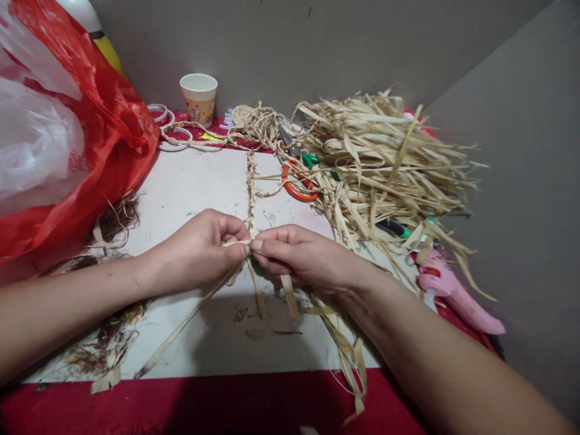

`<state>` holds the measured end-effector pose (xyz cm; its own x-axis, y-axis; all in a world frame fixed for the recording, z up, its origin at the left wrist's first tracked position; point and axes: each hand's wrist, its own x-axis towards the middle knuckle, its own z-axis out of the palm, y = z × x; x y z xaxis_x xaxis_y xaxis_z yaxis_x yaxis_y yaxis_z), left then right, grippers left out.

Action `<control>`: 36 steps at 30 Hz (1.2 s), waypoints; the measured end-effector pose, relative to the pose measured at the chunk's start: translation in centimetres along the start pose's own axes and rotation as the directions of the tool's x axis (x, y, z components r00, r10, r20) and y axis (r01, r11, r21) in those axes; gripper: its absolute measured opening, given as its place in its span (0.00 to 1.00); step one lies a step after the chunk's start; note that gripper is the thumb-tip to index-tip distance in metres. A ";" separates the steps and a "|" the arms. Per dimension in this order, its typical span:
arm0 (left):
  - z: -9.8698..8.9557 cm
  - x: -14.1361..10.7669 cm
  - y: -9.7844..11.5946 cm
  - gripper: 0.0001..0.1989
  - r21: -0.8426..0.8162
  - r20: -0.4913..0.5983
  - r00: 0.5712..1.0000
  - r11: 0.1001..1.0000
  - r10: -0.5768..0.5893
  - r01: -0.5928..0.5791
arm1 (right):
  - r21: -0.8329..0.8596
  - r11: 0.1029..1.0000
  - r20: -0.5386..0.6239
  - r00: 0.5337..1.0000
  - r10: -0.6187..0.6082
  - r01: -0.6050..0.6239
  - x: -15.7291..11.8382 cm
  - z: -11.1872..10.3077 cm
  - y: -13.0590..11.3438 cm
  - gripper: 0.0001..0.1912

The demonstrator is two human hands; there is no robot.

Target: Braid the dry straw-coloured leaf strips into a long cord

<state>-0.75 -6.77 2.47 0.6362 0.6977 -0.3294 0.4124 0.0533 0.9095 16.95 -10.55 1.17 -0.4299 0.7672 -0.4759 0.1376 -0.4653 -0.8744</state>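
A narrow braid of pale dried plant fibre (252, 193) runs up the middle of the white board (194, 181). At its lower end my left hand (203, 244) pinches a strand between thumb and fingers. My right hand (299, 254) meets it there, thumb and fingertips closed on the same end of the braid. Loose flat strands (290, 296) hang below both hands, and one long strand (181, 335) trails toward the lower left. The fingertips partly hide where the strands cross.
At the right lies a large bundle of dried fibre strips (376, 145), with orange-handled scissors (299, 181) beside it. A pink glue gun (457, 290) is further right. Behind stand a paper cup (199, 99) and white rings (176, 139). A red plastic bag (122, 115) fills the left.
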 end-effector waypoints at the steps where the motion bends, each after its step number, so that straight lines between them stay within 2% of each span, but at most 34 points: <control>1: 0.1 0.0 0.0 0.07 0.028 -0.015 1.000 0.999 0.015 -0.015 | 0.031 0.999 0.003 1.000 0.006 -0.006 0.0 0.1 0.0 0.18; 5: 0.3 -0.2 0.1 0.07 0.130 -0.040 0.998 0.990 0.055 -0.050 | 0.038 0.999 -0.038 0.999 0.017 -0.016 0.0 0.5 -0.2 0.14; 9: 0.1 -0.3 0.5 0.09 0.242 0.018 0.999 0.969 0.042 -0.045 | -0.015 1.000 -0.137 0.991 0.010 -0.012 0.1 0.9 -0.1 0.12; 13: -0.6 -0.7 1.7 0.11 0.441 0.031 0.999 0.897 0.023 -0.034 | -0.029 0.999 -0.175 0.985 0.012 -0.017 0.3 1.3 0.2 0.11; 17: -0.3 -1.3 2.2 0.14 0.576 0.008 0.996 0.814 0.089 -0.077 | 0.061 0.998 -0.155 0.988 0.029 -0.019 0.1 1.5 0.1 0.11; 20: 0.9 -1.9 1.5 0.13 0.727 -0.012 0.980 0.674 0.198 -0.128 | 0.138 0.990 -0.127 0.992 0.005 0.012 0.0 1.6 0.1 0.15; 24: 2.3 -2.6 0.1 0.09 0.926 0.014 0.945 0.351 0.326 -0.135 | 0.203 0.978 -0.098 0.995 -0.018 0.038 -0.1 1.8 0.3 0.18; 26: 2.7 -2.8 -0.4 0.08 0.965 0.068 0.911 0.206 0.407 -0.164 | 0.234 0.972 -0.090 0.996 -0.015 0.035 -0.1 1.8 0.3 0.18; 29: 3.1 -3.0 -0.6 0.11 0.978 0.157 0.836 0.032 0.526 -0.204 | 0.300 0.953 -0.079 0.997 -0.011 0.034 -0.1 1.9 0.4 0.19; 32: 3.4 -3.2 -0.6 0.13 0.979 0.202 0.782 -0.091 0.590 -0.184 | 0.347 0.937 -0.054 0.998 -0.014 0.032 -0.1 2.0 0.5 0.21; 36: 4.0 -3.4 -0.9 0.13 0.977 0.212 0.752 -0.157 0.624 -0.145 | 0.382 0.924 -0.053 0.999 -0.007 0.027 -0.1 2.3 0.6 0.23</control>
<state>-0.68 -12.06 1.72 0.8741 0.4062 0.2663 0.4798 -0.8074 -0.3434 14.98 -11.89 0.92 -0.3828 0.7929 -0.4740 -0.2249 -0.5777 -0.7847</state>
